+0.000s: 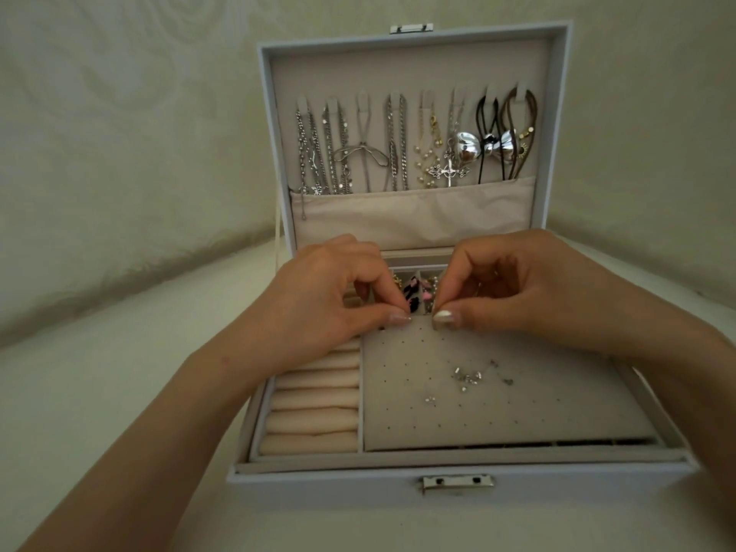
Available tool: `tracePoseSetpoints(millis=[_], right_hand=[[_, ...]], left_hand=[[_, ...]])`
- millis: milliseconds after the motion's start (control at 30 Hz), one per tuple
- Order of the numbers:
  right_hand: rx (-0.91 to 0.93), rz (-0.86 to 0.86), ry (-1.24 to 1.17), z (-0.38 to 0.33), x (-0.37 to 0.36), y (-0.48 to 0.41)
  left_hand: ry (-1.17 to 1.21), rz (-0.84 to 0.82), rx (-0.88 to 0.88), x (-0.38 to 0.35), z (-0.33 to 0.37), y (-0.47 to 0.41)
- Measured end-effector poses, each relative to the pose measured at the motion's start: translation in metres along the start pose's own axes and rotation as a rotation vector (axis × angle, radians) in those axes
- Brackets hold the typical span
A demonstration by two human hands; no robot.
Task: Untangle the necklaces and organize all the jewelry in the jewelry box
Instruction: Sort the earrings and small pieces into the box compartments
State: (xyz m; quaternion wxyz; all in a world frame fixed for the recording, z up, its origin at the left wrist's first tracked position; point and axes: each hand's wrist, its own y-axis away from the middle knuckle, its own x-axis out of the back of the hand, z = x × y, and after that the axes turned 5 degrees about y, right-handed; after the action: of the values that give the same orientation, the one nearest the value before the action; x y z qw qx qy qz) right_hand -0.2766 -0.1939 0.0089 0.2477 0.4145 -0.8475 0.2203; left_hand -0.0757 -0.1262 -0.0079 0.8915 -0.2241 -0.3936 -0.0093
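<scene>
1. We judge the necklace part done: the silver chains, pearl strand and cord necklaces (394,145) hang apart in separate loops from the hooks inside the raised lid of the white jewelry box (398,478), their ends tucked into the beige fabric pouch (410,217)
2. We are on the small pieces now. The left hand (318,300) and right hand (529,288) each pinch, thumb against forefinger, the far edge of the grey perforated earring panel (478,412), which lies over the right side of the tray
3. A few small silver earrings (470,378) sit on the panel; we cannot tell whether they are pinned through its holes or only lying loose
4. Beyond the fingers, pink and black pieces (414,292) lie in the back compartments
5. The cream ring rolls (314,408) on the left hold nothing we can see
6. What seems left: settle the panel, fix the earrings, close the lid
</scene>
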Motion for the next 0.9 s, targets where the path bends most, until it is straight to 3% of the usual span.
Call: tracePoseSetpoints(millis=[233, 633, 900], right_hand=[[-0.075, -0.068, 0.013, -0.014, 0.003, -0.009], [-0.099, -0.076, -0.083, -0.014, -0.003, -0.015], [-0.051, -0.028, -0.152, -0.003, -0.003, -0.009]], left_hand=[[-0.104, 0.021, -0.092, -0.001, 0.001, 0.002], [-0.175, 0.027, -0.097, -0.001, 0.005, 0.004], [-0.125, -0.133, -0.141, 0.009, 0.002, 0.007]])
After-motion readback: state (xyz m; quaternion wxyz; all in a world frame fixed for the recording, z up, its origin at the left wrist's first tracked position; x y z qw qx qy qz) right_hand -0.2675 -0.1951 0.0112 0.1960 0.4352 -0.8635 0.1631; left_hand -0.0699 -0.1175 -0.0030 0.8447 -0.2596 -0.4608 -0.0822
